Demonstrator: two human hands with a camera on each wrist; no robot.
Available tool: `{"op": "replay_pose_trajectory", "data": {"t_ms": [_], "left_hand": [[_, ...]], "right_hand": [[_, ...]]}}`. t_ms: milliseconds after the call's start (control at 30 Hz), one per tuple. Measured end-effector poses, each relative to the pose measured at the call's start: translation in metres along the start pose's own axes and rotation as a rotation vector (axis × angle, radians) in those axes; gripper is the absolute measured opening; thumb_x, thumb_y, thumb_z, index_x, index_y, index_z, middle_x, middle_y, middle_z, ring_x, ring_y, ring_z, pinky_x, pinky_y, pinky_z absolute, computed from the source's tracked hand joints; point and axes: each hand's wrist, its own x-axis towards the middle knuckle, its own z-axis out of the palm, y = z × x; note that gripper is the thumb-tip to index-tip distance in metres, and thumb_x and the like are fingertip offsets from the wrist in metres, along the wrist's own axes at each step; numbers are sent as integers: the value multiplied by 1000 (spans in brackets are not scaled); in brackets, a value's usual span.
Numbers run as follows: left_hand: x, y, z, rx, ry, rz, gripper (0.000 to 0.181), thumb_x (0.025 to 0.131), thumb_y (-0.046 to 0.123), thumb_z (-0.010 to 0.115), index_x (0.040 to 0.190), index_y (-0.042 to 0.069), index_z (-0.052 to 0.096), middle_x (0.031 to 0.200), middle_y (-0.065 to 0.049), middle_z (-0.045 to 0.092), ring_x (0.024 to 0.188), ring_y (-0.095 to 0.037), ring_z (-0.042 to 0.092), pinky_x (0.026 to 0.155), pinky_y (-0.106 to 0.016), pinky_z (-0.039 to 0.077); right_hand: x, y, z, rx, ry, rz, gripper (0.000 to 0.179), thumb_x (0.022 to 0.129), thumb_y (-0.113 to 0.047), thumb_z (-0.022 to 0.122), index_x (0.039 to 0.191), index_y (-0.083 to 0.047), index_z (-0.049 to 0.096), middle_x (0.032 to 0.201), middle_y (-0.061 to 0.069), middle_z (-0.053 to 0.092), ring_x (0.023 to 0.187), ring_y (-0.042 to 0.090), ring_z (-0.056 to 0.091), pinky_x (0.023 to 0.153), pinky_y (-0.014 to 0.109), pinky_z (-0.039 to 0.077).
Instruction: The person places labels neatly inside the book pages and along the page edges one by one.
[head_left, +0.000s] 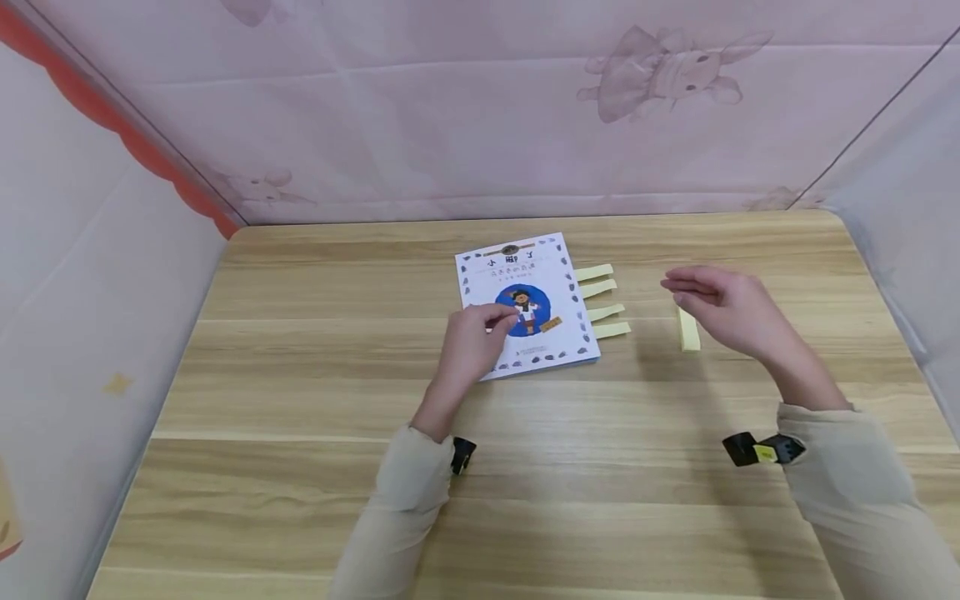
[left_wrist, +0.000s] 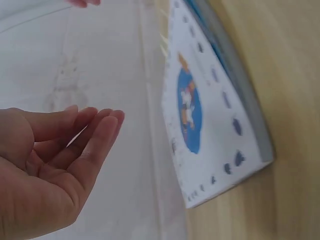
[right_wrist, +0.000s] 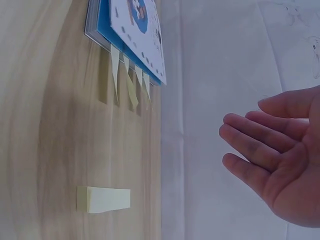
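Observation:
A white-covered book with a blue round picture lies closed on the wooden table. Several pale yellow sticky strips stick out from its right edge. My left hand hovers over the book's lower left part, and in the left wrist view its fingers are loosely bent with nothing between them. To the right of the book, my right hand is raised above a small pad of yellow sticky notes, partly covering it in the head view. The right wrist view shows that hand's fingers relaxed and holding nothing.
The wood-grain table meets a pink patterned wall covering at the back. Pale panels flank it on the left and right. Each wrist carries a black strapped device.

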Motion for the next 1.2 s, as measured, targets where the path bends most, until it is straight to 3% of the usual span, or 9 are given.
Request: {"op": "replay_pose_trajectory", "data": {"t_ms": [133,233,333,500,600,1000,1200], "left_hand": [[4,-7,11,73,-119,27,24,94,13,51,112,6,66,109,-7,65,71,-17,56,64,-26,44],[8,-10,20,121,-220,45,28,95,12,48,118,8,62,117,-6,62,64,-16,50,60,-24,40],[11,-14,29,156,-312,37,31,96,13,46,124,10,58,122,-7,58,64,-16,49,59,-25,40],[11,-19,38,244,-406,21,33,97,16,44,128,13,55,127,-6,55,96,-19,57,80,-30,45],[9,-22,40,269,-429,23,33,97,16,44,127,12,55,128,-5,55,114,-20,52,94,-34,41],[6,-25,39,265,-447,66,35,96,16,45,130,11,51,131,-6,51,122,-22,45,100,-35,35],[5,-25,29,295,-344,75,41,95,24,47,134,10,47,136,-6,46,127,-23,39,105,-37,28]], "right_hand": [[-1,2,4,-10,-38,12,33,93,-12,51,121,5,54,115,20,60,101,32,59,72,9,44],[-1,2,7,-9,-64,10,34,94,-13,50,121,6,53,115,21,59,101,34,59,77,27,51],[0,3,11,-3,-88,7,34,94,-13,49,122,7,52,116,22,58,101,35,59,80,43,48],[0,4,17,2,-98,4,33,94,-11,49,121,7,53,115,22,59,101,35,59,81,46,48],[0,5,19,11,-104,1,32,93,-10,50,120,7,53,115,23,59,102,36,58,81,46,48],[-5,12,29,46,-114,14,33,94,-11,50,121,8,52,117,23,57,105,36,56,83,47,47],[-11,14,28,64,-85,69,43,96,-28,47,125,3,51,122,22,54,111,37,52,88,52,42]]}}
